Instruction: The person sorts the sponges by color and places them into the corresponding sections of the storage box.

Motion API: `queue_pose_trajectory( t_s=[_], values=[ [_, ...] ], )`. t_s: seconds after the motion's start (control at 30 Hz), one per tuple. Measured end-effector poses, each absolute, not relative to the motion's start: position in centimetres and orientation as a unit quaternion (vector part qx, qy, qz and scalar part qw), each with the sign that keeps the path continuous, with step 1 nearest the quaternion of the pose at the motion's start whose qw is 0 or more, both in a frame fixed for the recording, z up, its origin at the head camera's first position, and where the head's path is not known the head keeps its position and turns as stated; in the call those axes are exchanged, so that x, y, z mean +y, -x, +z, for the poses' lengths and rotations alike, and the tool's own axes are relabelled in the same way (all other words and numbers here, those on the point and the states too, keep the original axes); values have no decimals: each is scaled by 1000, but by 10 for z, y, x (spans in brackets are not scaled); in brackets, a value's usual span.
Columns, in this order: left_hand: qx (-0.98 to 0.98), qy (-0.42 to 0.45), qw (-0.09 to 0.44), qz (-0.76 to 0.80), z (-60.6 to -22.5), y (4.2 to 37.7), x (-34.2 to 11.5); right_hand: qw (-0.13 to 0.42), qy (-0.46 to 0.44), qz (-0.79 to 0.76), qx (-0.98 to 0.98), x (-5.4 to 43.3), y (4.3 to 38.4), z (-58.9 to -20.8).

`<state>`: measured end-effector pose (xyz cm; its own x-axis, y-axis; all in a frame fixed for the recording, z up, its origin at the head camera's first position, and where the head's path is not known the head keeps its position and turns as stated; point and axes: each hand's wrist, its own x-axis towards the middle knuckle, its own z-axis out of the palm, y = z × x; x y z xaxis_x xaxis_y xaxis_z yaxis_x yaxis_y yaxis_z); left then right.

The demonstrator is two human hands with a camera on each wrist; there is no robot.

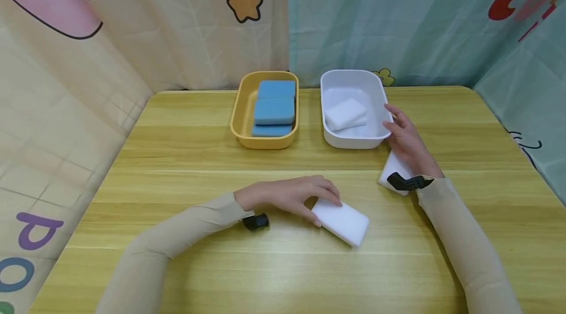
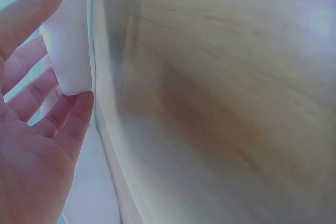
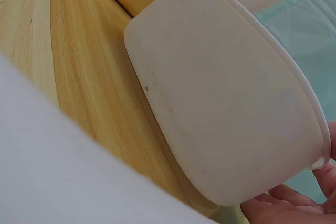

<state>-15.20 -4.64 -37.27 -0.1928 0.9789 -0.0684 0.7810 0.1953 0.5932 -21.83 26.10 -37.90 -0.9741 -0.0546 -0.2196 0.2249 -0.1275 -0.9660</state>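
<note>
My left hand (image 1: pixel 296 195) holds a white sponge (image 1: pixel 342 220) at its left end, thumb on the near side and fingers on the far side, low over the table. The left wrist view shows the same sponge (image 2: pixel 71 40) between thumb and fingers. My right hand (image 1: pixel 411 144) grips the right wall of a white plastic bin (image 1: pixel 353 142), with fingertips at the rim. In the right wrist view the bin's outer wall (image 3: pixel 220 87) fills the middle, and the fingers (image 3: pixel 283 203) touch its corner. White sponges (image 1: pixel 347 113) lie stacked inside the bin.
Left of the white bin stands a yellow bin (image 1: pixel 265 143) with blue sponges (image 1: pixel 274 110). Another white sponge (image 1: pixel 389 171) lies under the right wrist. Printed curtains (image 1: pixel 199 24) hang behind the wooden table (image 1: pixel 177 157).
</note>
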Motion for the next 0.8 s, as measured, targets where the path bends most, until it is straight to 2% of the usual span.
queue_pose_trajectory(
  t_s=[0.8],
  values=[
    [773,-566,164,236,-363,161,-39,97,-65,-752,649,261,219,-378]
  ],
)
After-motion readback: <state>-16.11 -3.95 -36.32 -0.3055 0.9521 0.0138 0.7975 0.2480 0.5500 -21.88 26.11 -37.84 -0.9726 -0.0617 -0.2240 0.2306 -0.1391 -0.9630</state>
